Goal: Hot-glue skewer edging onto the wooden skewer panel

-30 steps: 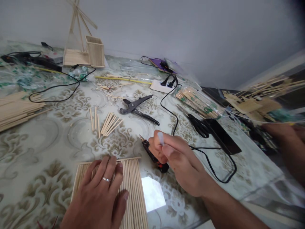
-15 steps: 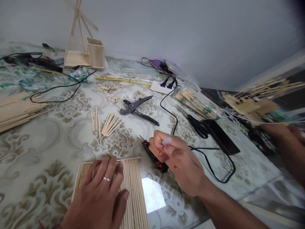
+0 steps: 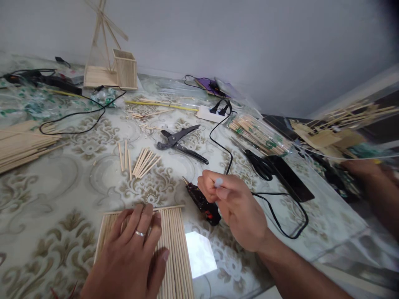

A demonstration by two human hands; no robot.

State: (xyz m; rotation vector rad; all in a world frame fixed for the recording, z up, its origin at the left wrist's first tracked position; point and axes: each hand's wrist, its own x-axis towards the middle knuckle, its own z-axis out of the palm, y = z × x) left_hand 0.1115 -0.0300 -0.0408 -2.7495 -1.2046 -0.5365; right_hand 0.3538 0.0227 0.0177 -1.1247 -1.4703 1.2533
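My left hand (image 3: 127, 245) lies flat, fingers spread, on a panel of thin wooden sticks (image 3: 176, 249) set side by side with a crosspiece along the top edge. My right hand (image 3: 235, 207) is closed around a translucent whitish glue stick (image 3: 218, 182), of which only the rounded end shows. Just left of that hand, a black glue gun (image 3: 202, 203) with a pointed metal tip rests on the table, partly hidden by the fingers. Short cut sticks (image 3: 145, 162) lie in a loose group beyond the panel.
Black-handled cutters (image 3: 181, 143) lie mid-table. To the right are scissors (image 3: 258, 164), a black phone (image 3: 291, 178), bagged sticks (image 3: 258, 135) and a power strip (image 3: 212, 113) with cords. A stick-built model (image 3: 126, 70) stands behind. Another person's arm (image 3: 377, 187) shows at far right.
My right hand has shifted slightly right, away from the glue gun, uncovering more of its body. My left hand stays on the panel.
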